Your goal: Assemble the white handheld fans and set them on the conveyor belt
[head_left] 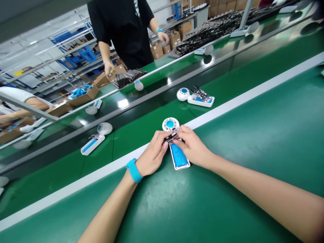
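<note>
In front of me a white device housing [187, 166] with a round speaker-like head [170, 124] lies at the edge of the green work surface. A blue battery pack [179, 155] fills its open lower body. My left hand [155, 151], with a turquoise wristband, pinches a small dark circuit board [170, 137] at the neck of the housing. My right hand [191, 145] has its fingers closed at the same spot, by the board's right end; what exactly they grip is hidden behind the fingers.
Past the white strip [243, 92] runs a green conveyor [141, 125]. On it lie similar units, one with a loose circuit board [202, 94] on top and another opened unit [93, 143] at left. A co-worker [124, 30] stands across, beside stacked boards [202, 28].
</note>
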The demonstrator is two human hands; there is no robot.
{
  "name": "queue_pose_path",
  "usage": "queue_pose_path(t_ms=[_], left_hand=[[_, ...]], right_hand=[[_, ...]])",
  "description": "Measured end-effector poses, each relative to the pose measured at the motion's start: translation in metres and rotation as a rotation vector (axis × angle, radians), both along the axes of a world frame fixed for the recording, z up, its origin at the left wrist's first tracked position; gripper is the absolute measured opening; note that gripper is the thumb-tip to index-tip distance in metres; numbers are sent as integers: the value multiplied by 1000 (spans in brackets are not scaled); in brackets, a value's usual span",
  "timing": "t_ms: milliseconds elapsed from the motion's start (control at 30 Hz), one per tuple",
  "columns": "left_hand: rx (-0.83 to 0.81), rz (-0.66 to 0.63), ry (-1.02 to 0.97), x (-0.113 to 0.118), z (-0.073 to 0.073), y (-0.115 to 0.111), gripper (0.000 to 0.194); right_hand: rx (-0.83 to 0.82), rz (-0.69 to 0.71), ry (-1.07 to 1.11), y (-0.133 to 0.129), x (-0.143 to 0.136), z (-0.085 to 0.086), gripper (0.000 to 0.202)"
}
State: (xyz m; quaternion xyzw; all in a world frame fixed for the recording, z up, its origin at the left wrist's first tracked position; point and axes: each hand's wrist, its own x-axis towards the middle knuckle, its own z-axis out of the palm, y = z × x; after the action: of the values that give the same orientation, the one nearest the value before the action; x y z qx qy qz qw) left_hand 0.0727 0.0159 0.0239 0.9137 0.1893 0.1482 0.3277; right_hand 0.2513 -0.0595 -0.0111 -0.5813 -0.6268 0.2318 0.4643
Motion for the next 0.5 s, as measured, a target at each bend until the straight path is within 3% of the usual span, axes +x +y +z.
queue_pose_path(t_ms=[233, 500], left_hand=[[92, 93, 88, 0, 2, -2, 43], [112, 90, 136, 0, 8, -1, 44]], right_hand=[[18, 9, 55, 1, 1, 0, 19], [-15, 10, -47, 3, 2, -1, 18]])
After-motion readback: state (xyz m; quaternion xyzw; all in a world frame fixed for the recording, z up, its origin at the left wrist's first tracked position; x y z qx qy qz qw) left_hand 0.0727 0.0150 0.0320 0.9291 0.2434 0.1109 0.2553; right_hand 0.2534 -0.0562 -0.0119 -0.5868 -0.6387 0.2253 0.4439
